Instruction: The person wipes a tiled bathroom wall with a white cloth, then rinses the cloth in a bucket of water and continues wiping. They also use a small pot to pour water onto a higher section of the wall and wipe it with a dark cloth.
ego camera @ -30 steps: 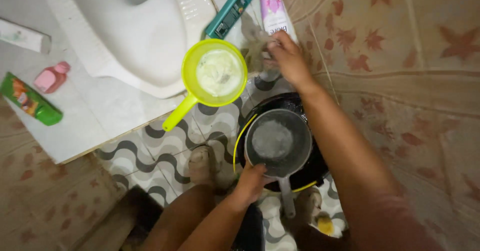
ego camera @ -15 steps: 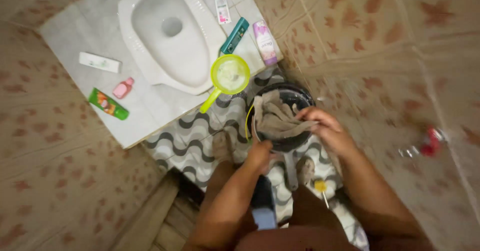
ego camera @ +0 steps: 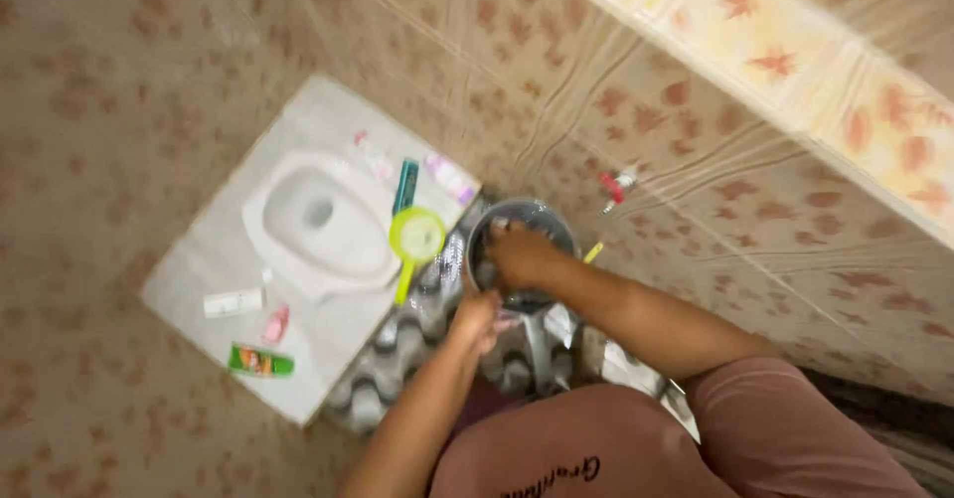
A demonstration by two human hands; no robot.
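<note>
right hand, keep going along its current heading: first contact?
The right hand points up-left inside the dark round metal basin. It would likely meet the basin's far wall first, then the yellow-green plastic dipper; depth is blurred.

The whole head view is motion-blurred. The right hand (ego camera: 519, 256) covers the inside of the dark bucket (ego camera: 542, 218), so its contents cannot be told. At nine o'clock, the small bottles (ego camera: 260, 361) are too smeared to identify. The maroon shirt (ego camera: 696, 448) is cut off at six o'clock.
</note>
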